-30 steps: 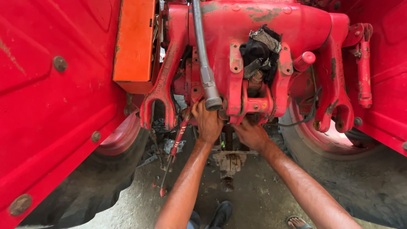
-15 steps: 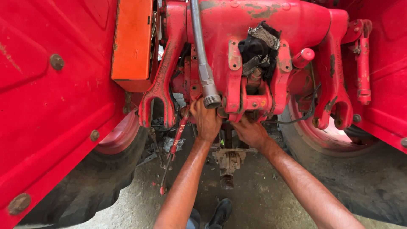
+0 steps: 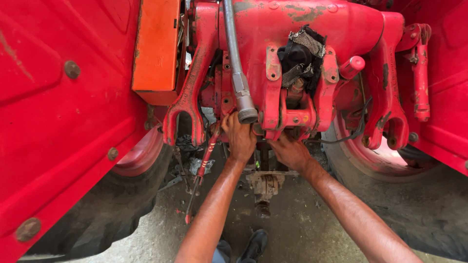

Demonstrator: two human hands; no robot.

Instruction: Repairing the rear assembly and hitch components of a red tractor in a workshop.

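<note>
**Red iron, both our hands buried under the housing**

Red paint everywhere, and we had both arms stretched up into the back of the tractor. Our left hand [image 3: 240, 138] was pressed against the underside of the red housing [image 3: 292, 29], right below the steel end fitting [image 3: 246, 111] of the grey hose [image 3: 230, 44]. That fitting hung just above our left knuckles, touching or nearly so; we could not tell which. The hose's long axis ran straight up and away from those fingers, and the left hand was clearly the nearer one to it.

Our left fingers were curled and tucked up out of sight, so whether they pinched anything we could not tell. Our right hand [image 3: 291, 152] sat beside it to the right, fingers pushed up under the red bracket [image 3: 292, 117], their tips hidden too.

Above the right fingers, a dark rag [image 3: 300, 58] was stuffed into the top of the bracket. Left of our left fingers, a thin red rod [image 3: 204, 165] slanted down toward the floor, with a forked lift arm [image 3: 187, 104] just beyond it. Below both wrists, a rusty shaft stub [image 3: 263, 187] pointed down at the concrete floor [image 3: 292, 229]. Big tyres [image 3: 107, 209] flanked us on either side, well apart from either hand.
</note>
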